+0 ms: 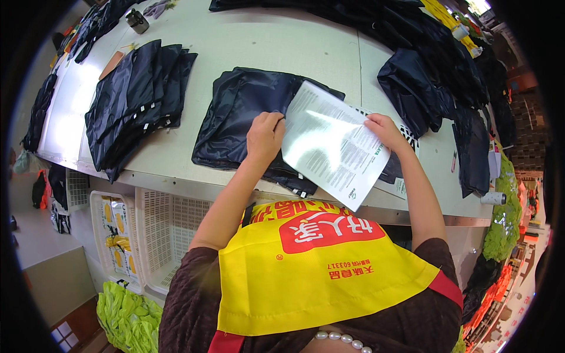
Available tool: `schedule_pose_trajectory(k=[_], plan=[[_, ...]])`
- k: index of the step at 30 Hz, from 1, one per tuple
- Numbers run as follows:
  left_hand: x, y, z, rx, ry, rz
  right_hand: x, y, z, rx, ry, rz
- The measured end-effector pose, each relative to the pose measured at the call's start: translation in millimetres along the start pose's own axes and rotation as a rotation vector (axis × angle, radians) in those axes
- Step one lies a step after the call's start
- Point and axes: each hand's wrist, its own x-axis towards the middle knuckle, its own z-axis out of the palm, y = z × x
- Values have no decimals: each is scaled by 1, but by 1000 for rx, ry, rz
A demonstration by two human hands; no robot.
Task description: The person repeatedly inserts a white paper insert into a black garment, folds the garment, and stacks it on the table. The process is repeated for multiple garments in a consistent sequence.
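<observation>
The hands (266, 136) hold a glossy white sheet (332, 144) between them.

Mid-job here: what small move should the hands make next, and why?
I'd probably ease the white printed sheet left, squaring it over the folded dark fabric: it slants across only the fabric's right part, and its near corner overlaps the table's front edge in view. The right hand pinches its right edge; the left hand is beside its left edge.

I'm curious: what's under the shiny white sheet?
A dark folded pile and a striped item peek out beneath the white sheet; whatever its middle covers can't be seen.
</observation>
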Motion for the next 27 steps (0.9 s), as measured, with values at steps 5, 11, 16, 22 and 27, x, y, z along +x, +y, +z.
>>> schedule_pose_trajectory(k=[5,11,16,22,27], plan=[[-12,13,6,34,-168,34,37,-20,28,48,-185,108],[-33,34,13,-122,-335,-50,78,-28,80,-60,-129,-200],[-47,8,14,-70,-354,-101,58,-38,63,318,-312,109],[-52,-1,22,-123,-298,-174,1,19,35,1225,-517,307],[-47,9,18,-142,-340,-118,-33,-9,96,557,-245,315]])
